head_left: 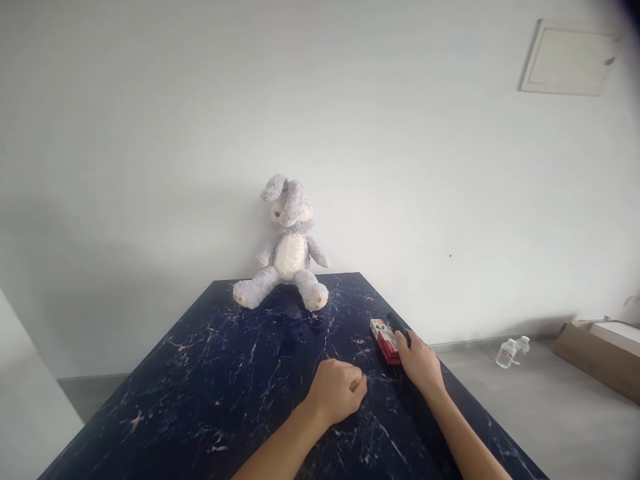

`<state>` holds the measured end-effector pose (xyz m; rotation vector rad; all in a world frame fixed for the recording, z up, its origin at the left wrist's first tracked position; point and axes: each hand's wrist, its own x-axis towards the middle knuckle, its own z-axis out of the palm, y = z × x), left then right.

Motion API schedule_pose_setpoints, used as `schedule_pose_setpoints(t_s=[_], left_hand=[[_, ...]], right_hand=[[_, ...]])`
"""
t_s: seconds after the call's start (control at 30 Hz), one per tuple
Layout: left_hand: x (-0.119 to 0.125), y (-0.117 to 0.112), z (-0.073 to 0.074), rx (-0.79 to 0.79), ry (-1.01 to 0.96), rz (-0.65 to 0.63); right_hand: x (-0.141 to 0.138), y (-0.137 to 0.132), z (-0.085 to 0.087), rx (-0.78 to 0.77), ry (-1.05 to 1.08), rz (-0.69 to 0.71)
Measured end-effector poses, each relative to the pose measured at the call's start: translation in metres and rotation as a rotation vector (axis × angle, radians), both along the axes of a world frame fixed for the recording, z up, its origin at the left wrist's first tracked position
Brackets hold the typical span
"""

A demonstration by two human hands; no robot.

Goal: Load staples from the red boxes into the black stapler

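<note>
My left hand (pixel 336 390) rests on the dark marble table (pixel 225 373) as a loose fist, with nothing visible in it. To its right my right hand (pixel 419 360) lies near the table's right edge, its fingers curled over a red and white box (pixel 384 339) and a black object (pixel 399 325) beside the box. A grey and white plush rabbit (pixel 289 250) sits upright at the table's far end, leaning against the wall.
The white wall stands right behind the table. On the grey floor to the right lie a clear plastic bottle (pixel 511 351) and a flat cardboard box (pixel 600 353). A white panel (pixel 567 60) hangs high on the wall.
</note>
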<state>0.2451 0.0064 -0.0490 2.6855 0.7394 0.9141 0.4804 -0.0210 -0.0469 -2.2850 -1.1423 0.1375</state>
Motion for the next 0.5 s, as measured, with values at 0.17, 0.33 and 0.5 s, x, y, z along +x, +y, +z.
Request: schedule_pose_setpoints(t_s=[0.17,0.33,0.5], left_hand=[[-0.011,-0.008,-0.003,0.067,0.013,-0.015],[-0.036,-0.019,0.002,0.052,0.084,0.026],[-0.060,-0.026,0.015,-0.063,0.037,0.154]], right_hand=[[-0.007,-0.002,0.003,0.015,-0.015,0.017],[-0.022,0.000,0.005,0.030,-0.024,0.086],[-0.050,0.000,0.007,0.054,0.006,0.186]])
